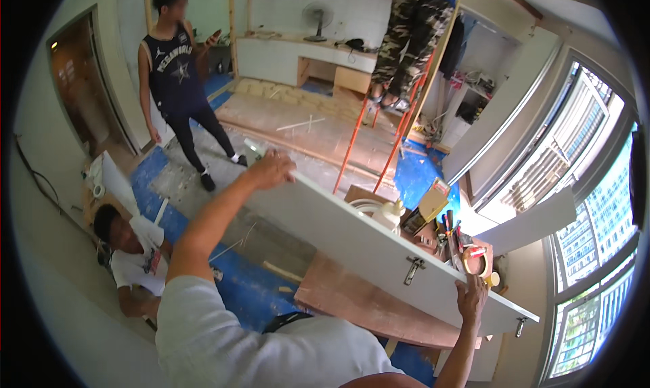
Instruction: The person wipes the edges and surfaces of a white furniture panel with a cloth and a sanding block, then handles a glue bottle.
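A long white cabinet door (352, 235) slants across the view from upper left to lower right, held on edge. My left hand (272, 169) is closed over its upper edge near the far left end. My right hand (472, 298) grips the same edge near the other end. On the face toward me, one metal hinge (414, 271) sits left of my right hand, and another hinge (520, 326) is by the right end. A brown wooden board (359, 300) lies below the door, partly covered by it. Behind the door are hand tools (450, 235) and a tape roll (475, 260).
One person (177, 70) stands at the far left; another person (139, 252) is low at the left, beside my arm. Someone in camouflage trousers (406, 36) stands on an orange ladder (352, 134). Blue sheeting (254, 286) covers parts of the floor. Windows (582, 144) line the right.
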A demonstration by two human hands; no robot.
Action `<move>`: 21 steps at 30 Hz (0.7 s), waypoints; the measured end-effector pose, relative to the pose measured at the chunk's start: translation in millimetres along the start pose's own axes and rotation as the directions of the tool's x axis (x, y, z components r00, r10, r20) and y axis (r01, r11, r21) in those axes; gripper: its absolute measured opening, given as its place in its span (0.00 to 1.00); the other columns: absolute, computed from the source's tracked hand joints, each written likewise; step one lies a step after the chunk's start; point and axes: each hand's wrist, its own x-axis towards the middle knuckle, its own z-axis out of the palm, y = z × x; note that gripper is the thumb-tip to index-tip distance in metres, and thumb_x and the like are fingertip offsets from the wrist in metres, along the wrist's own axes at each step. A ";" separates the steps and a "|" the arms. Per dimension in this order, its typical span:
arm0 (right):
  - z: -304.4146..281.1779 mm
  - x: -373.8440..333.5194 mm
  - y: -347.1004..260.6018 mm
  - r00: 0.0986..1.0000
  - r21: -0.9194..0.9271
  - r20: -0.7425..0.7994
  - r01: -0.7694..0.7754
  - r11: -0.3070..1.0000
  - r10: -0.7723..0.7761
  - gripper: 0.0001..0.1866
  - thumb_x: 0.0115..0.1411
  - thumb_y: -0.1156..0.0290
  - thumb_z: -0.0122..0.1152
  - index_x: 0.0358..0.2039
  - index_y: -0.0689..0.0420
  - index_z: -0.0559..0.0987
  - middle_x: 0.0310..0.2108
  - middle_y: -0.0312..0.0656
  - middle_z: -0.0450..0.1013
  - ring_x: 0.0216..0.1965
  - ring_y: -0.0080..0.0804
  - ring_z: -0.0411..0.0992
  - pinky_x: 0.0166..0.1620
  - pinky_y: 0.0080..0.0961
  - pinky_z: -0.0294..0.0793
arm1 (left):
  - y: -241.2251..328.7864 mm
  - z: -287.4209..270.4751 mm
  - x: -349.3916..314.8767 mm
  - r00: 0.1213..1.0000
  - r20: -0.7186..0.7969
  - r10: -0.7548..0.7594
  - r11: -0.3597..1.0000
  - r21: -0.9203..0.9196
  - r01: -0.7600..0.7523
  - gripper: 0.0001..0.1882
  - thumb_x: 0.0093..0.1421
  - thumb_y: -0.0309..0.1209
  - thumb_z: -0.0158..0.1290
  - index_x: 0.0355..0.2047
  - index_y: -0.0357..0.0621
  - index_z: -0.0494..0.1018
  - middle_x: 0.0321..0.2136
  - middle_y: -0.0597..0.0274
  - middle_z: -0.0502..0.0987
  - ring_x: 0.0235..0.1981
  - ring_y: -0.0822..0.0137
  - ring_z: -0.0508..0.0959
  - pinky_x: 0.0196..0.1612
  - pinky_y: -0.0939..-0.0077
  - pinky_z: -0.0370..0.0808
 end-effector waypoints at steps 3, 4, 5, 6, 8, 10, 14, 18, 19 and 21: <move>6.7 -8.8 16.3 0.998 -0.047 -0.059 0.001 0.999 -0.003 0.21 0.62 0.56 0.67 0.46 0.61 0.79 0.40 0.54 0.76 0.47 0.58 0.74 0.53 0.52 0.68 | -40.9 -10.5 -5.5 0.969 0.141 -0.203 0.975 0.115 0.188 0.17 0.62 0.44 0.62 0.49 0.53 0.78 0.52 0.64 0.82 0.64 0.46 0.72 0.65 0.38 0.60; 7.8 -12.0 20.0 1.000 -0.051 -0.012 -0.022 0.998 0.021 0.23 0.62 0.55 0.67 0.48 0.61 0.79 0.41 0.54 0.77 0.48 0.59 0.74 0.55 0.53 0.68 | -49.4 -15.7 -12.5 0.923 0.221 -0.315 0.946 0.151 0.287 0.18 0.63 0.44 0.61 0.50 0.55 0.78 0.55 0.67 0.81 0.66 0.44 0.70 0.68 0.37 0.57; 14.0 -8.7 21.9 0.999 -0.056 -0.035 -0.005 0.998 0.003 0.23 0.63 0.56 0.66 0.49 0.62 0.79 0.42 0.55 0.77 0.49 0.59 0.74 0.55 0.53 0.68 | -74.6 -24.5 -12.8 0.805 0.389 -0.448 0.882 0.044 0.470 0.22 0.62 0.49 0.61 0.54 0.58 0.79 0.57 0.67 0.81 0.67 0.42 0.69 0.71 0.35 0.53; 10.1 -12.1 23.3 0.999 -0.088 -0.032 -0.003 0.996 0.001 0.23 0.64 0.56 0.65 0.50 0.62 0.79 0.43 0.55 0.77 0.49 0.59 0.74 0.55 0.53 0.68 | -75.3 -22.9 -11.3 0.793 0.346 -0.502 0.863 0.134 0.487 0.29 0.60 0.55 0.62 0.57 0.57 0.78 0.58 0.58 0.79 0.67 0.43 0.69 0.70 0.33 0.52; 11.7 -10.7 26.1 0.999 -0.091 0.049 0.001 0.996 0.004 0.23 0.65 0.57 0.64 0.52 0.62 0.79 0.45 0.54 0.77 0.50 0.58 0.74 0.55 0.51 0.68 | -114.0 -39.0 -18.4 0.720 0.484 -0.498 0.862 0.188 0.470 0.39 0.58 0.63 0.60 0.63 0.53 0.75 0.64 0.46 0.73 0.69 0.42 0.66 0.71 0.35 0.52; 23.0 3.0 19.9 0.998 -0.018 0.042 0.051 0.999 -0.050 0.22 0.67 0.57 0.63 0.52 0.62 0.79 0.47 0.53 0.78 0.52 0.55 0.75 0.57 0.49 0.69 | -171.7 -58.0 -67.9 0.636 0.328 -0.699 0.714 0.261 0.650 0.49 0.55 0.69 0.59 0.68 0.51 0.71 0.76 0.45 0.53 0.76 0.36 0.50 0.76 0.40 0.48; 4.7 -25.4 33.2 0.996 -0.133 0.085 -0.022 0.991 0.033 0.23 0.68 0.56 0.62 0.55 0.60 0.79 0.49 0.53 0.78 0.53 0.55 0.75 0.58 0.48 0.69 | -146.6 -25.3 -78.4 0.493 -0.309 -0.813 0.567 -0.611 0.553 0.40 0.65 0.60 0.57 0.65 0.43 0.71 0.58 0.48 0.77 0.60 0.50 0.76 0.61 0.56 0.71; 18.4 -27.4 46.5 0.998 -0.134 0.055 0.003 0.991 0.004 0.25 0.71 0.56 0.57 0.61 0.58 0.78 0.62 0.56 0.73 0.66 0.56 0.68 0.69 0.50 0.63 | -103.3 92.3 -157.0 -0.248 0.337 -0.908 -0.317 -0.941 -0.118 0.28 0.69 0.56 0.56 0.53 0.44 0.72 0.39 0.60 0.75 0.39 0.63 0.75 0.40 0.64 0.75; 17.2 -19.4 32.0 0.996 -0.101 0.082 -0.032 0.994 0.040 0.24 0.70 0.57 0.59 0.60 0.58 0.79 0.61 0.55 0.74 0.65 0.56 0.69 0.68 0.50 0.63 | -69.6 139.0 -188.2 -0.088 0.421 -0.903 -0.400 -0.897 -0.189 0.27 0.69 0.56 0.56 0.52 0.45 0.71 0.41 0.58 0.75 0.39 0.60 0.74 0.43 0.63 0.77; 2.0 -16.2 17.8 0.966 -0.065 0.175 -0.181 0.981 0.190 0.24 0.67 0.58 0.64 0.60 0.55 0.79 0.60 0.53 0.76 0.63 0.54 0.71 0.65 0.47 0.67 | 31.5 225.4 -188.3 0.090 0.644 -0.760 -0.640 -0.765 0.070 0.37 0.72 0.56 0.51 0.70 0.46 0.60 0.64 0.46 0.65 0.56 0.46 0.72 0.55 0.50 0.77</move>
